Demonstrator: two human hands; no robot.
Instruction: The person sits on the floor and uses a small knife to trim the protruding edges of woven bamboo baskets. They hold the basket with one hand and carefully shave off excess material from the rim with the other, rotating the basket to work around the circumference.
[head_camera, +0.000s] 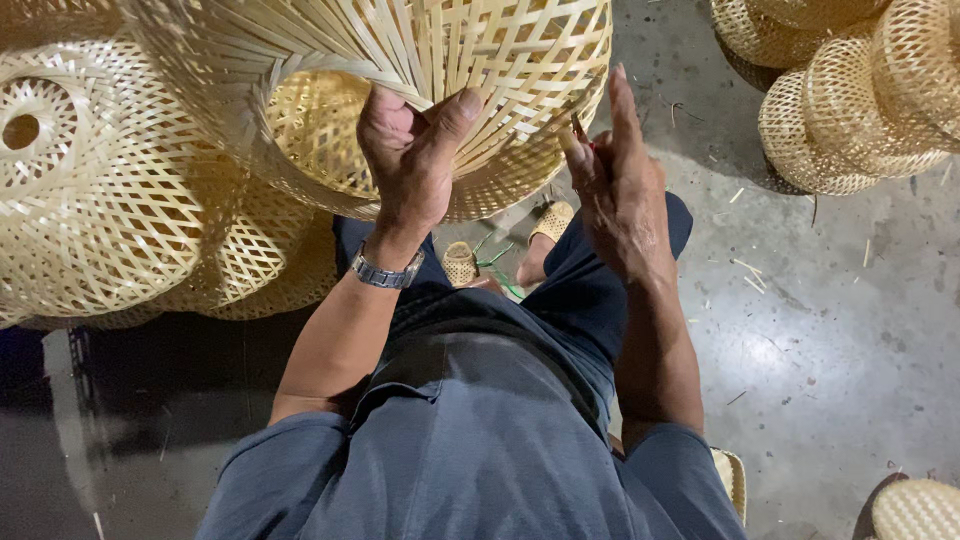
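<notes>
Mostly woven: basket (420, 70) held above the lap, body finished, rim looks left to trim. Left hand (410, 165) clamped on its inner rim. Right hand (620, 190) at the edge, fingers pinching a small tool.

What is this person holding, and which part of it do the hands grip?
A woven bamboo basket. The left hand grips its rim, thumb outside and fingers tucked inside. The right hand touches the outer weave near the rim, pinching a small reddish tool.
</notes>
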